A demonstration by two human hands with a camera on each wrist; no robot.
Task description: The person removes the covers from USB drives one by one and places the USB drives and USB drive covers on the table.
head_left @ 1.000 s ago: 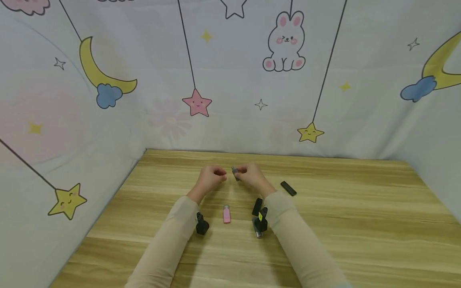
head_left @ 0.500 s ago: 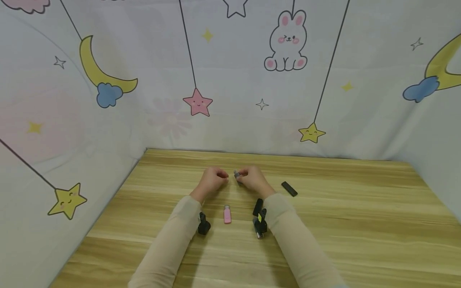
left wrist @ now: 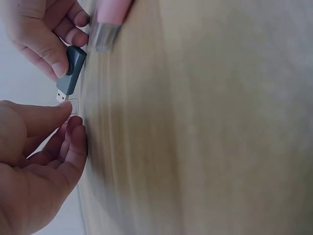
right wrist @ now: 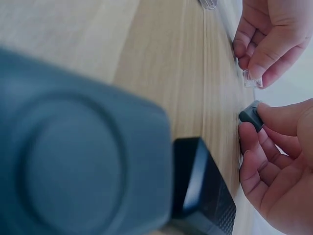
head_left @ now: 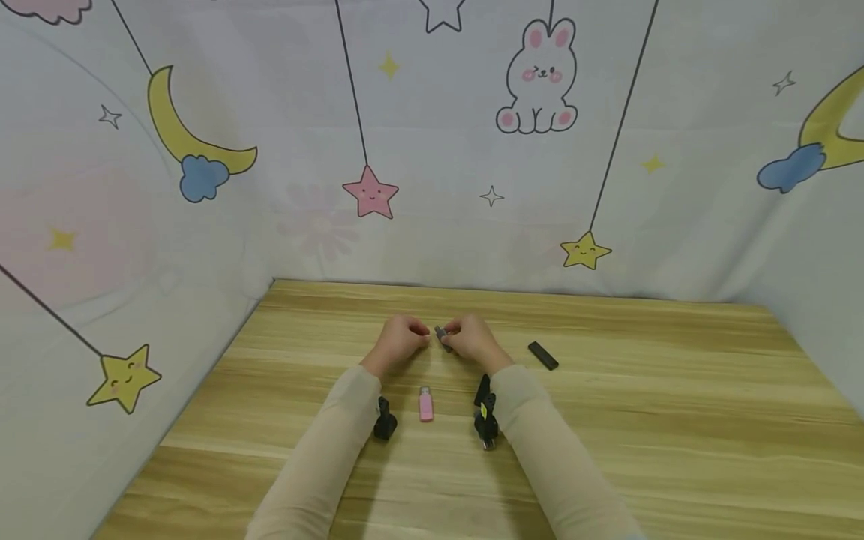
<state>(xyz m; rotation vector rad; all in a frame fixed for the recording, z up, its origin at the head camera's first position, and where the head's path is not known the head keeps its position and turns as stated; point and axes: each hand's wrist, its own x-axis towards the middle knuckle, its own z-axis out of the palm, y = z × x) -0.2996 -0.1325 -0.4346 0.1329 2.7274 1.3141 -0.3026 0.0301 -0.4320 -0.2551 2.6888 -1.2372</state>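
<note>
Okay so left hand (left wrist: 36,166), lower left in the left-wrist view, pinches a clear cap (left wrist: 75,106); right hand (left wrist: 44,36), upper left, grips a dark USB stick (left wrist: 72,76).

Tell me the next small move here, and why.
Probably ease the clear cap onto the metal plug: the left hand pinches the cap, the right hand holds the USB stick, and its bare plug points toward the cap.
</note>
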